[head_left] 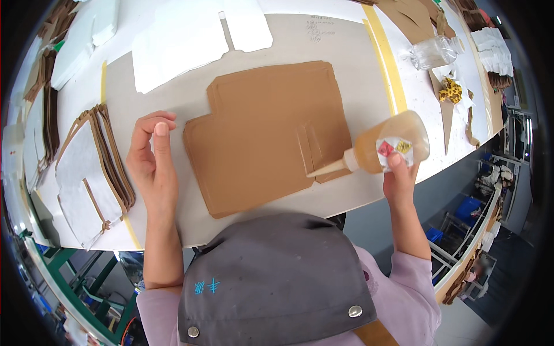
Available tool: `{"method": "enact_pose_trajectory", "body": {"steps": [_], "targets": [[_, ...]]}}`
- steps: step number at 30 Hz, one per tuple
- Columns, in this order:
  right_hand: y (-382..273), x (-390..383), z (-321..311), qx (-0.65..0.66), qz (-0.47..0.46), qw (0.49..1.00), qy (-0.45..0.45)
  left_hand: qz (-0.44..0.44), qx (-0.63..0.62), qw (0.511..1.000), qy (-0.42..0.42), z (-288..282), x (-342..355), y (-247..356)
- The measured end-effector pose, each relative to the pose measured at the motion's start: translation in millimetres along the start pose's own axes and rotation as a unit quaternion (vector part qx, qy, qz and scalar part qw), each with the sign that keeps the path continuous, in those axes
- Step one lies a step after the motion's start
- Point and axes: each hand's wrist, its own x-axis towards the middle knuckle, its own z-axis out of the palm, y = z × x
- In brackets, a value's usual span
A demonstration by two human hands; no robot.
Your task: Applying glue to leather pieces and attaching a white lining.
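Observation:
A brown, leather-like panel [259,132] lies flat on the grey mat in front of me, notched at its upper left and slit near its lower right. My right hand [399,179] is closed around a squeeze bottle [416,130] of amber liquid with a long pale nozzle. The bottle is tipped to the left, and its nozzle tip is at the slit; whether it touches the panel I cannot tell. Beside the panel's left edge, my left hand [154,158] is raised with loosely curved fingers and thumb apart, holding nothing.
Left of my left hand stands a stack of brown-edged white panels [86,173]. White sheets [179,46] lie beyond the brown panel. At the far right are a clear jar [433,53], a yellow-and-black crumpled piece [450,91] and brown scraps. Yellow tape [385,63] runs along the mat's right side.

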Motion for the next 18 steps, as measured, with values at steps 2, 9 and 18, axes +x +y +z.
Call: {"method": "enact_pose_trajectory", "body": {"steps": [2,9,18], "targets": [[11,-18,-6,0.013,-0.004,1.0,0.019,0.013,-0.001,1.0,0.002,-1,0,1],[35,-64,25,0.059,-0.111,0.99,0.067,0.045,-0.011,0.999,0.02,-1,2,-1],[9,-63,112,0.065,-0.093,0.987,-0.113,0.128,-0.048,0.99,0.035,-3,0,3]]}}
